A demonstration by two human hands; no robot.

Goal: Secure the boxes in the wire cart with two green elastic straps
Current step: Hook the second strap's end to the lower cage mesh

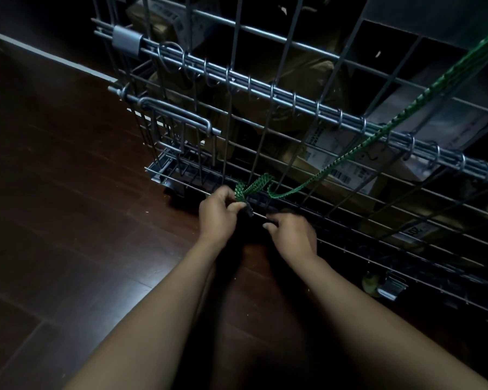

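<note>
A wire cart (pixel 279 88) stands in front of me with cardboard boxes (pixel 338 161) stacked inside. A green elastic strap (pixel 372 136) runs from the upper right down across the cart's side to its bottom edge, where it loops around the wires. My left hand (pixel 219 212) pinches the bunched end of the green strap with its dark hook at the cart's lowest rail. My right hand (pixel 292 235) is just to the right, fingers curled at that same low rail; I cannot tell what they hold.
Dark wooden floor (pixel 68 220) spreads to the left and below. A caster wheel (pixel 176 192) sits under the cart's left corner and another wheel with a metal bracket (pixel 383 285) is at lower right. A white baseboard (pixel 48 56) runs along the far left.
</note>
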